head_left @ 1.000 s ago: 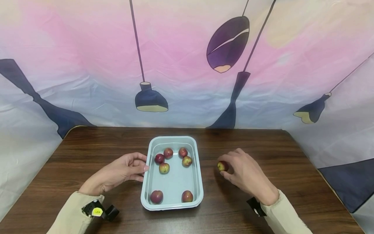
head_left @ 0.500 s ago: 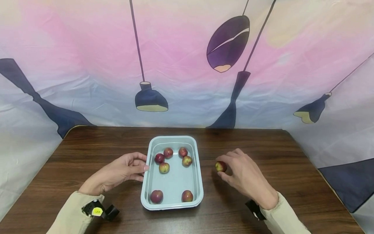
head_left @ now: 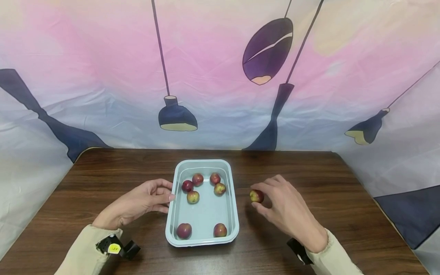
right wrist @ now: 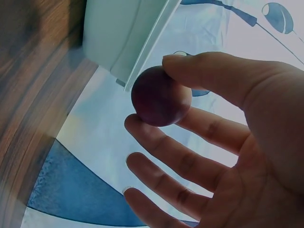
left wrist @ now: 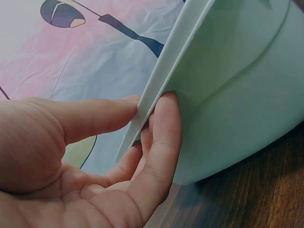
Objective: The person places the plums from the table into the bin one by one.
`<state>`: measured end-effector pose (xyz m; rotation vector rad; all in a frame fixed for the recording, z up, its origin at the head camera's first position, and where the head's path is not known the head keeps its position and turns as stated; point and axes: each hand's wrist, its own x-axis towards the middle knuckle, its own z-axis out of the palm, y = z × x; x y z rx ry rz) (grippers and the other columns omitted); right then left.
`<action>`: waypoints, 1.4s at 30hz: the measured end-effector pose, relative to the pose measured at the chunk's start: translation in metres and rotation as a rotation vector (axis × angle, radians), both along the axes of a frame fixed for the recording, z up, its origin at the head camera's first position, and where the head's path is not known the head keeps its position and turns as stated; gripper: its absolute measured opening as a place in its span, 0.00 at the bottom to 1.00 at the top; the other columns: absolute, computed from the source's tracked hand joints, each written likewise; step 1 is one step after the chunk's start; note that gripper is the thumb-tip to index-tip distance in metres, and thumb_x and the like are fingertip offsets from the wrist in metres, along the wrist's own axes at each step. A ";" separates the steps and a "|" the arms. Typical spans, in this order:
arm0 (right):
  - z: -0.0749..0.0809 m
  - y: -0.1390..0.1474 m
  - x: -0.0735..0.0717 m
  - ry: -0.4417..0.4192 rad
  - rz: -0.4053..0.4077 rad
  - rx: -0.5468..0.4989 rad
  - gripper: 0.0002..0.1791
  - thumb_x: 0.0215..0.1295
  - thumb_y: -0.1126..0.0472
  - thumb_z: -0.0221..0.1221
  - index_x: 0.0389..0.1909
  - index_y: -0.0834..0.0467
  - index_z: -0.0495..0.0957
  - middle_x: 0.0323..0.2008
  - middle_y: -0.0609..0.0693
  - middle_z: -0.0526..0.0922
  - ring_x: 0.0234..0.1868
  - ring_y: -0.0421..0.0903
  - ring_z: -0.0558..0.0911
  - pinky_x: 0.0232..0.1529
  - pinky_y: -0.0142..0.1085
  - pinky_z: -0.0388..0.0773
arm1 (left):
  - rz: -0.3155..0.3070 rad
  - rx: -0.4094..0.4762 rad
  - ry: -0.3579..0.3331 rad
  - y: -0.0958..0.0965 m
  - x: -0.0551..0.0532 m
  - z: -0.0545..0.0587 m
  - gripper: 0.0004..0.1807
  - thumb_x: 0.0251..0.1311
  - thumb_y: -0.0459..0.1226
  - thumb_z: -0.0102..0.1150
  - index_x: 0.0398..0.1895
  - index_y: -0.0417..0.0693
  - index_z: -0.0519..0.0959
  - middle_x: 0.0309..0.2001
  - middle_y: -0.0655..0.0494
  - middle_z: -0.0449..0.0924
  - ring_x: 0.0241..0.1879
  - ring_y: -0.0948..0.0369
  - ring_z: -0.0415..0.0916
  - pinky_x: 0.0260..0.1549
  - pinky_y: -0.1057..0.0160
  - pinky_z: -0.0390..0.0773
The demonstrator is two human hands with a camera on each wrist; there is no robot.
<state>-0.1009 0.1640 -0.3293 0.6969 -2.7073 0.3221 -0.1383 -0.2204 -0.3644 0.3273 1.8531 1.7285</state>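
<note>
A pale blue-green tray point(head_left: 206, 221) stands on the table with several red and yellow-green plums in it. My left hand point(head_left: 146, 196) pinches the tray's left rim; in the left wrist view the thumb lies on one side of the rim point(left wrist: 152, 90) and the fingers on the other. To the right of the tray, my right hand point(head_left: 287, 206) holds a single plum point(head_left: 256, 196) between thumb and fingertips. The right wrist view shows this held plum point(right wrist: 159, 97) as dark red, with the lower fingers spread away from it.
Inside the tray, one plum point(head_left: 184, 231) lies at the near left and another plum point(head_left: 220, 230) at the near right; the others sit toward the far end. A printed cloth point(head_left: 220, 76) hangs behind the dark wooden table point(head_left: 137, 160).
My right hand has shifted slightly left toward the tray with the plum. The left hand keeps its hold on the rim, and the plums inside have not moved.
</note>
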 end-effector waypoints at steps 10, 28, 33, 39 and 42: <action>0.001 -0.007 0.006 -0.001 -0.006 -0.041 0.18 0.54 0.51 0.76 0.46 0.49 0.87 0.40 0.39 0.88 0.46 0.40 0.79 0.46 0.38 0.83 | 0.001 -0.011 -0.002 -0.001 0.000 0.000 0.32 0.71 0.36 0.60 0.66 0.23 0.57 0.45 0.50 0.85 0.48 0.59 0.85 0.51 0.57 0.88; 0.004 -0.017 0.017 -0.047 0.007 -0.074 0.20 0.55 0.50 0.75 0.50 0.46 0.87 0.41 0.36 0.86 0.46 0.35 0.76 0.45 0.35 0.83 | -0.004 -0.002 0.001 0.000 0.000 0.000 0.32 0.72 0.36 0.59 0.66 0.23 0.57 0.45 0.50 0.85 0.49 0.59 0.85 0.51 0.57 0.88; 0.003 -0.019 0.018 -0.049 0.030 -0.081 0.21 0.56 0.50 0.75 0.51 0.45 0.86 0.42 0.34 0.85 0.47 0.33 0.76 0.44 0.34 0.83 | -0.001 -0.005 0.002 0.000 0.000 0.000 0.33 0.72 0.36 0.60 0.66 0.23 0.57 0.45 0.49 0.85 0.50 0.59 0.85 0.51 0.57 0.88; 0.000 -0.022 0.019 -0.024 0.111 -0.092 0.20 0.58 0.50 0.74 0.52 0.45 0.86 0.44 0.34 0.84 0.48 0.33 0.75 0.46 0.33 0.83 | 0.000 -0.008 0.001 -0.001 0.000 0.000 0.33 0.71 0.36 0.60 0.66 0.23 0.57 0.45 0.49 0.85 0.50 0.59 0.85 0.51 0.57 0.88; -0.002 -0.024 0.020 -0.038 0.139 -0.101 0.20 0.59 0.50 0.73 0.52 0.45 0.85 0.45 0.34 0.84 0.48 0.32 0.75 0.46 0.33 0.83 | -0.001 -0.009 0.003 0.000 0.000 0.000 0.33 0.71 0.36 0.60 0.66 0.23 0.57 0.45 0.49 0.85 0.50 0.59 0.85 0.51 0.57 0.88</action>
